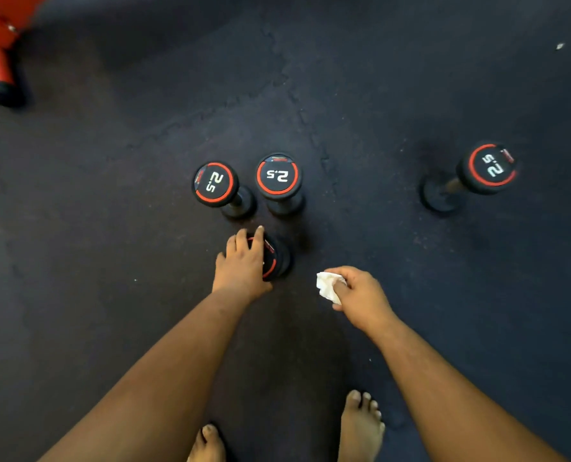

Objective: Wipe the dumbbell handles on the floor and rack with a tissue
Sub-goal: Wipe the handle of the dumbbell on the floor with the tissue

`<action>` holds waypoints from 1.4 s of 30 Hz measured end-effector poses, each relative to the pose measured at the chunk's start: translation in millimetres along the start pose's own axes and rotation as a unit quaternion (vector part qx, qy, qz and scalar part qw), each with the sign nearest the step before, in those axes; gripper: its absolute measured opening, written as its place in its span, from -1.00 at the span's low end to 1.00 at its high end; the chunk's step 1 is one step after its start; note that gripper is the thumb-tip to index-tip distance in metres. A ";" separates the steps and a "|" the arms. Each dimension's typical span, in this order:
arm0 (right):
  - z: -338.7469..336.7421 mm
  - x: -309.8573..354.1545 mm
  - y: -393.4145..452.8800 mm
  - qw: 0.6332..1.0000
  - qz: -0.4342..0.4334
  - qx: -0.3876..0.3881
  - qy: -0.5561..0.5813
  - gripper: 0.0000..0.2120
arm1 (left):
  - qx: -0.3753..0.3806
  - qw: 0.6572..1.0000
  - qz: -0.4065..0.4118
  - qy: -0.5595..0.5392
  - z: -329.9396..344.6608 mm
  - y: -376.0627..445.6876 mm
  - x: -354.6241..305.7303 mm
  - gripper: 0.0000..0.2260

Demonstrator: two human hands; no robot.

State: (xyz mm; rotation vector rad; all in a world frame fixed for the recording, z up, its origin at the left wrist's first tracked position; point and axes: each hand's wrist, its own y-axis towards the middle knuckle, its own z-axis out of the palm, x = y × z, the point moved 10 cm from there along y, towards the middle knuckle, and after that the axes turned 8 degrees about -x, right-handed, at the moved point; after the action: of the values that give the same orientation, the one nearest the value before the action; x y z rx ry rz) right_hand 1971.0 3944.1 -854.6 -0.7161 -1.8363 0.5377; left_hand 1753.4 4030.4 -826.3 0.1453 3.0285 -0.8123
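The left hand covers most of the nearest dumbbell, fingers spread flat over its top end; its handle is hidden. It stands upright on the floor, just before two others. The right hand pinches a crumpled tissue.

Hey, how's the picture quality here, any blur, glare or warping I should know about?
Head view: dim, soft overall, dark floor swallowing detail; wide-angle warping leans the far-right dumbbell outward; red rack blurred at the corner; white tissue in the right hand nearly blown out; left hand covers the nearest dumbbell.
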 end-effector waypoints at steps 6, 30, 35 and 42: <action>-121.9 -7.0 -42.3 0.992 0.061 -0.069 0.086 -0.58 | 0.021 0.999 0.041 0.010 -42.6 -34.4 -92.1 0.03; -410.4 0.5 167.4 0.979 -0.001 -0.206 0.012 -0.66 | 0.056 0.991 0.109 -0.058 -66.4 150.1 -481.0 0.09; -413.4 -5.9 205.1 0.983 -0.034 -0.172 -0.053 -0.61 | 0.040 0.994 0.085 -0.061 -45.6 160.3 -476.7 0.02; -322.3 14.8 196.6 0.970 -0.179 -0.020 -0.166 -0.62 | -0.070 0.962 -0.078 -0.253 -0.7 92.1 -355.3 0.00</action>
State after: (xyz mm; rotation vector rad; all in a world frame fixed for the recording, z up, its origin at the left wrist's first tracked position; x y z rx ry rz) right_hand 2312.2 4106.4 -859.7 -0.3169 -2.2323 0.3997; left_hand 2115.5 4078.6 -862.3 -0.2643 2.6137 -0.5307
